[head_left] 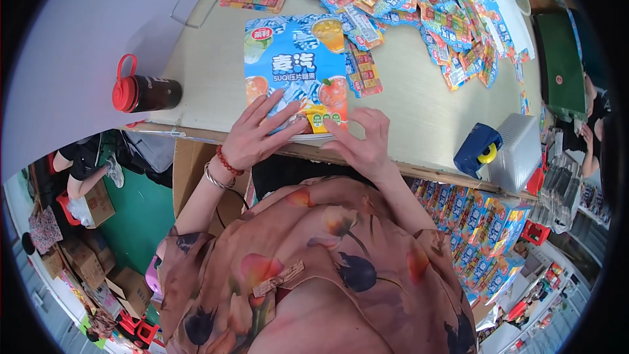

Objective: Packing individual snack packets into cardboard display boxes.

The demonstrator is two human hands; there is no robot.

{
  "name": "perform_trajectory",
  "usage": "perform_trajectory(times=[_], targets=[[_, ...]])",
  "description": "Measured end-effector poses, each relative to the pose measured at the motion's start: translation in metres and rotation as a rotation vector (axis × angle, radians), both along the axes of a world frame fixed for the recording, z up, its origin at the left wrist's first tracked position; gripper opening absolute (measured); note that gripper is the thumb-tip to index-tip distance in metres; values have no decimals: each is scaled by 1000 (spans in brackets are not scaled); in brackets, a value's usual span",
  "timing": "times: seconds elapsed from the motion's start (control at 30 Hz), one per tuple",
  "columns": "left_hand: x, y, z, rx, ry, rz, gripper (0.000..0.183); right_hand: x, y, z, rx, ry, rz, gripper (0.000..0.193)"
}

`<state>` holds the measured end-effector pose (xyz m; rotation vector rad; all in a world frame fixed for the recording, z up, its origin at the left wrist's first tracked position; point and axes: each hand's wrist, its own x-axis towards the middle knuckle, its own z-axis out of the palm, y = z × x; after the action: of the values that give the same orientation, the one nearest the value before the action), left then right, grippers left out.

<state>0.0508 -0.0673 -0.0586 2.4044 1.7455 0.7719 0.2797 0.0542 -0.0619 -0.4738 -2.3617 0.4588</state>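
A blue printed candy box (295, 56) with pictures of drinks and fruit lies face up at the table's front edge. My left hand (262, 132) rests flat on its lower left part, fingers spread. At its lower right corner is my right hand (368, 141), index finger on the printed face and thumb below at the front edge, with the box's edge between them. A pale strip shows along that front edge. Just right of the box lies a colourful candy blister pack (362, 71).
Many blister packs (449, 26) are heaped across the far table. A dark bottle with a red lid (154, 94) lies at the left, near a wire stand (190, 23). A blue tape dispenser (473, 151) and clear plastic trays (517, 154) sit right. Stacked printed boxes (488, 223) stand below.
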Motion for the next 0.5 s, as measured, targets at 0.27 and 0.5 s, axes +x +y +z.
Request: perform_trajectory(times=[0.27, 0.5], targets=[[6, 2, -13, 82, 81, 62, 48, -5, 7, -33, 106, 55, 111, 24], [14, 3, -20, 187, 58, 112, 36, -5, 11, -35, 179, 115, 151, 16]])
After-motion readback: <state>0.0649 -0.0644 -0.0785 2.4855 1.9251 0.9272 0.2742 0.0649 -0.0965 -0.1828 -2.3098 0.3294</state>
